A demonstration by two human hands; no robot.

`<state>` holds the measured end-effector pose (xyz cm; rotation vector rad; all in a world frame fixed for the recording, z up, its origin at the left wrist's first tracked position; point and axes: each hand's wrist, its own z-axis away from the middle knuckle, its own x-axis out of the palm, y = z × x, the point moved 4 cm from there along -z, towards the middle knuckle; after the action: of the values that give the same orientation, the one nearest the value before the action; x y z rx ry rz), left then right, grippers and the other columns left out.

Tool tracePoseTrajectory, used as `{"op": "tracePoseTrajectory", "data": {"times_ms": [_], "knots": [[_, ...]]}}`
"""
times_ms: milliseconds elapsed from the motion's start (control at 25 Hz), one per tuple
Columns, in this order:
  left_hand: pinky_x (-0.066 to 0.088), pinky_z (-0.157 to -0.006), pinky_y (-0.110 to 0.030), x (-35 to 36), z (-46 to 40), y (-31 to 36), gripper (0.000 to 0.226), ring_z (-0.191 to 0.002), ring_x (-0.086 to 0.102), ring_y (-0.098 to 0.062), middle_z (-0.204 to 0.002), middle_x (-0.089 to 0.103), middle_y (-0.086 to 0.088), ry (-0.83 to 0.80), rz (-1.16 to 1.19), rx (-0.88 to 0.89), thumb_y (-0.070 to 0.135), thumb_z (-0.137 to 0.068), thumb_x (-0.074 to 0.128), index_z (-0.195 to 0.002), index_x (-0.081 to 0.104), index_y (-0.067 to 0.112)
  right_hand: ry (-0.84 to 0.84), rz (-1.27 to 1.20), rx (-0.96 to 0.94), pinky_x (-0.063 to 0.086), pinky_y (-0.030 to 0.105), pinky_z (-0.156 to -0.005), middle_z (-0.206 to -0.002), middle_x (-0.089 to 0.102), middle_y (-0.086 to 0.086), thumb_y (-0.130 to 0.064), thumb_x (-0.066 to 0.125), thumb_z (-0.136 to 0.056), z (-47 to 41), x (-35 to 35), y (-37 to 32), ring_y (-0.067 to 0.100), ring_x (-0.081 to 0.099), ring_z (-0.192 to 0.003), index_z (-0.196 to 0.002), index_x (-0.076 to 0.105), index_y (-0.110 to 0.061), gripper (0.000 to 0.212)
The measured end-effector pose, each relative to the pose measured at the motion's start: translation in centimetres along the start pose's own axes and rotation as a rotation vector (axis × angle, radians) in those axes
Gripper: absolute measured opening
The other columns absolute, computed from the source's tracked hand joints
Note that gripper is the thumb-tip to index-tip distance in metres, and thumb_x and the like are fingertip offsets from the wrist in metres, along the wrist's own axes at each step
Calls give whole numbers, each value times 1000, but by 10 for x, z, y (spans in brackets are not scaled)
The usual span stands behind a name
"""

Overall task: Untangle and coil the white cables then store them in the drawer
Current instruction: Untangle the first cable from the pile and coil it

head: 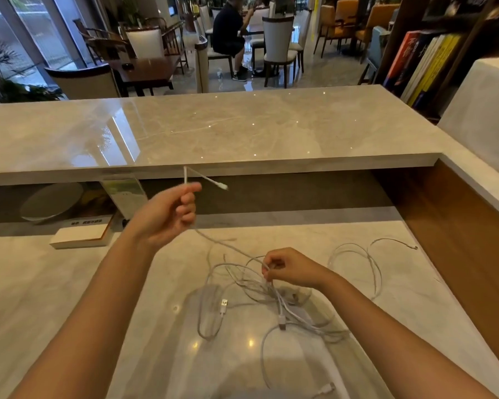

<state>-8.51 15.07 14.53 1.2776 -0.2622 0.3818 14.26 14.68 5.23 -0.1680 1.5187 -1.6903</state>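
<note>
hands (167, 214) (288, 269) pinch tangled white cables (260, 295).

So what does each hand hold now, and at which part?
The left hand holds a white cable near its connector end, raised above the counter. The right hand pinches the same cable lower down, just above the tangled cables.

Soft daylight, glossy glare (edges warped)

Honestly nothing here reads clean. The white book (79, 237) lying on the table (55, 283) has dark printed characters on its cover, too blurry. The shelved books (415, 67) show large spine characters, also illegible.
</note>
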Motion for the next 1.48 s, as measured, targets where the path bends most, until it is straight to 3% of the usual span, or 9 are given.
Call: {"op": "tracePoseTrajectory", "data": {"times_ms": [200, 320, 440, 680, 800, 1000, 1200, 1400, 1480], "knots": [[42, -55, -22, 1, 23, -55, 28, -51, 56, -9, -67, 67, 1, 51, -719, 33, 13, -96, 39, -86, 65, 8, 282, -523, 77, 58, 21, -65, -75, 69, 14, 4, 59, -83, -7, -30, -21, 19, 70, -70, -79, 65, 0, 8], [45, -59, -9, 35, 31, -78, 24, -70, 65, 5, -90, 71, 7, 1, -855, 176, 18, -95, 46, -102, 69, 13, 261, -1049, 65, 58, 19, -64, -70, 69, 12, 1, 54, -89, -12, -30, -55, 14, 70, -65, -83, 63, 4, 10], [43, -61, -10, 69, 32, -80, 25, -66, 60, 5, -79, 71, 11, -37, -710, 213, 20, -93, 50, -97, 73, 11, 230, -1214, 15, 58, 19, -59, -74, 71, 13, -1, 54, -90, -14, -29, -82, 15, 71, -68, -90, 61, 5, 10], [45, -63, -17, 78, 28, -67, 23, -64, 56, -5, -75, 68, 2, -37, -544, 129, 10, -91, 51, -88, 71, 20, 493, -833, -21, 54, 16, -55, -86, 68, 9, -12, 57, -90, -4, -62, -72, 12, 68, -72, -98, 63, -3, 13], [38, -54, -16, 78, 16, -68, 22, -58, 48, -5, -68, 55, -1, -2, 107, 0, 5, -93, 45, -94, 65, 10, 685, -615, -40, 55, 23, -66, -91, 61, 6, -21, 48, -95, 9, -49, -59, 18, 62, -83, -97, 57, -11, 13], [35, -46, -12, 68, -1, -35, 27, -49, 52, -1, -59, 60, 6, -1, 633, 31, 17, -97, 38, -95, 64, 10, -24, -179, -110, 48, 23, -82, -102, 67, -4, -32, 50, -93, 25, 42, -28, 8, 62, -96, -105, 58, -38, 15], [40, -47, -12, 43, 4, 1, 30, -46, 51, 0, -63, 61, 9, -135, 569, 116, 18, -87, 46, -86, 76, 12, 47, 40, -48, 50, 28, -80, -84, 70, -7, -17, 59, -88, 32, 28, 16, 1, 63, -80, -84, 71, -32, 20], [44, -46, -15, 11, 5, -27, 35, -44, 51, -2, -64, 63, 7, -190, 515, 6, 12, -58, 85, -91, 74, 10, 389, -627, -17, 54, 20, -57, -62, 71, -1, -4, 50, -91, 26, -20, -8, 13, 66, -60, -81, 68, -10, 21], [45, -45, -16, 7, 3, -42, 32, -43, 51, -2, -62, 63, 5, -125, 480, -36, 10, -64, 78, -95, 70, 10, 409, -1018, -42, 48, 14, -46, -55, 65, -1, -8, 46, -93, 24, -39, -31, 6, 58, -46, -85, 65, -6, 20]]}}
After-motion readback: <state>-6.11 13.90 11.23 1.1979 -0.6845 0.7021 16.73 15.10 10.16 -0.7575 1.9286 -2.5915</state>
